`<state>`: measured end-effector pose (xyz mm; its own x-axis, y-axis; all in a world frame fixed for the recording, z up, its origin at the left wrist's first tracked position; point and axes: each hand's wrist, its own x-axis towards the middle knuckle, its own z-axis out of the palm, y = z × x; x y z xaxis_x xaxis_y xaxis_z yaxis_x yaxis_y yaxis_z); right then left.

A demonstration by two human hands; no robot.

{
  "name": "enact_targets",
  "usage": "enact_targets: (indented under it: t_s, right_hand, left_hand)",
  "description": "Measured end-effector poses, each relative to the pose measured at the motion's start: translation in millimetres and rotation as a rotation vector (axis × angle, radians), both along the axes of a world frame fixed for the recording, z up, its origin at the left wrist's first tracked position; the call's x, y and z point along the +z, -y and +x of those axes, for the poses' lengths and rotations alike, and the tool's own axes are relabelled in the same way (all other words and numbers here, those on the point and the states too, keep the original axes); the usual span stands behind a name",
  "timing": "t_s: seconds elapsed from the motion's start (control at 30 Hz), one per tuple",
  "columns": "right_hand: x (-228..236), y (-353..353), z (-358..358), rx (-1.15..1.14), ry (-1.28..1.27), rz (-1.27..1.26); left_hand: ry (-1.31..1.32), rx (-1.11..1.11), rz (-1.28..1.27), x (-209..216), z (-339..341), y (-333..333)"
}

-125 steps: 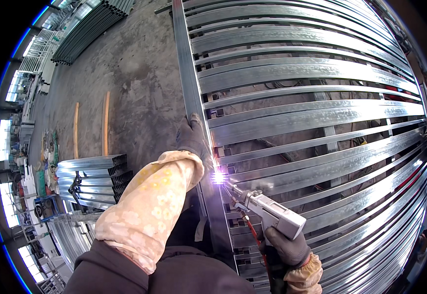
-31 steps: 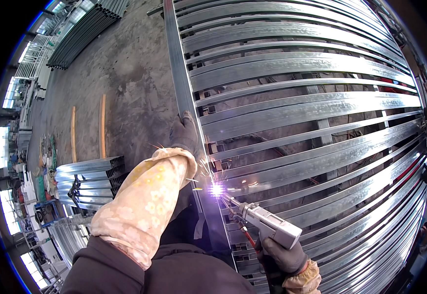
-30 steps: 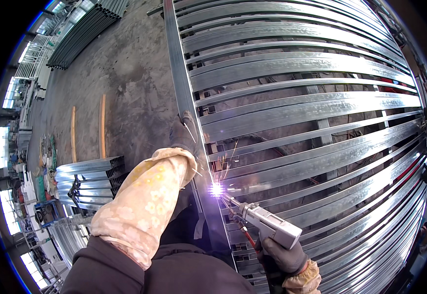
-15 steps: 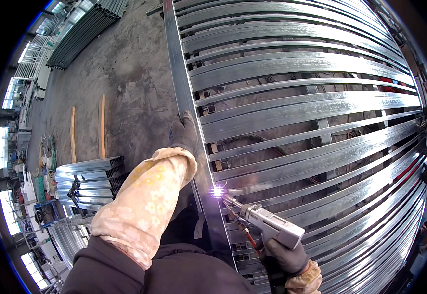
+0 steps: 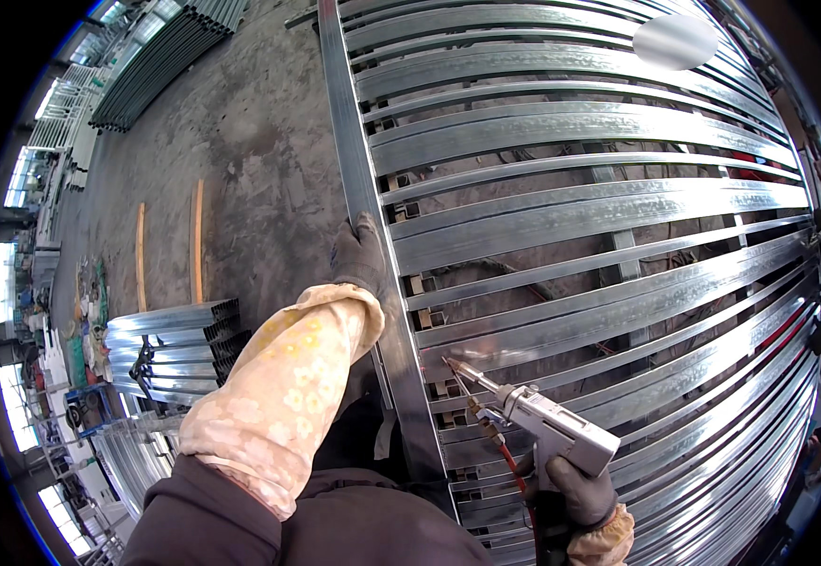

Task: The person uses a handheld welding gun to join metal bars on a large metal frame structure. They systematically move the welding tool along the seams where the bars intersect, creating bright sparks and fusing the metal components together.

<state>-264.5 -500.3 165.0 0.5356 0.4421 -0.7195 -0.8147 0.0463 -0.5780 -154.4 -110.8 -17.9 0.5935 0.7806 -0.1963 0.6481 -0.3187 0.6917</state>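
Note:
My right hand, in a dark glove, is closed round the grip of a silver-and-white welding gun. The gun's copper-coloured tip points up and left, just off the joint of the long side rail and a crossbar; no spark shows there. A thin red hose and fittings run below its nozzle. My left hand, also gloved, grips the side rail farther up, its fingers partly hidden at the outer edge. A floral sleeve cover wraps my left forearm. Parallel galvanised crossbars extend rightward from the rail.
Supports and cables lie beneath the crossbars. On the concrete floor at left are two wooden strips, a stack of metal channels and, farther off, a pile of dark tubes. Part of another person shows at the right rim.
The bright purple-white spark at the rail joint has gone out. My right hand has drawn the welding gun slightly right and down, off the joint. My left hand has stayed at the rail.

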Motion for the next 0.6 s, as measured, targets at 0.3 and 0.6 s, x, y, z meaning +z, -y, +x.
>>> enact_targets:
  t_s: [0.3, 0.6]
  right_hand:
    - [64, 24, -18, -0.3, 0.163, -0.344]
    - [162, 56, -120, -0.868, 0.55, -0.688]
  left_hand:
    - [-0.015, 0.026, 0.057, 3, -2, 1]
    - [0.023, -0.028, -0.151, -50, 10, -18]
